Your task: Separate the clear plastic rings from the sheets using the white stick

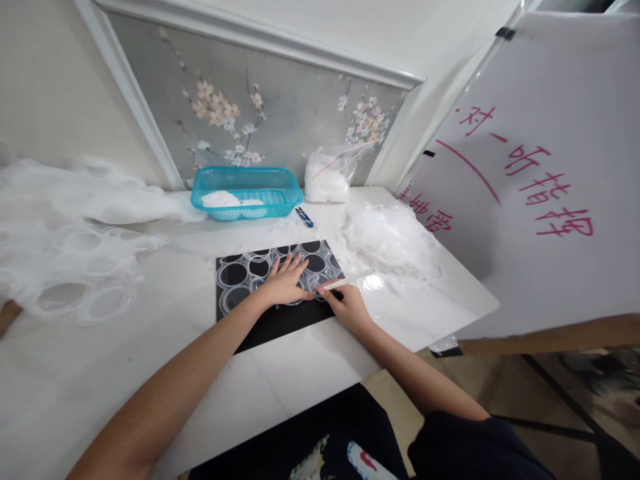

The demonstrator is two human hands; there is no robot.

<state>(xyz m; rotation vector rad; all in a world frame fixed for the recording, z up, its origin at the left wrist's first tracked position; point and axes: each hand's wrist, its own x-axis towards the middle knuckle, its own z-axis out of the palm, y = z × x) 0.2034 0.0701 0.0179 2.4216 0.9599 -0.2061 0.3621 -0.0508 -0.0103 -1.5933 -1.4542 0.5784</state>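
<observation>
A black mat lies on the white table, with a translucent sheet of ring shapes over its upper part. My left hand rests flat on the sheet, fingers spread. At the mat's right side my right hand is closed round a thin white stick-like tool, its tip at the sheet near my left thumb. The small translucent piece around the tip is too blurred to make out.
Behind the mat stand a blue basket holding white pieces, blue-handled cutters and a plastic bag. Translucent scraps are piled right, ring sheets left. A whiteboard borders the table's right side.
</observation>
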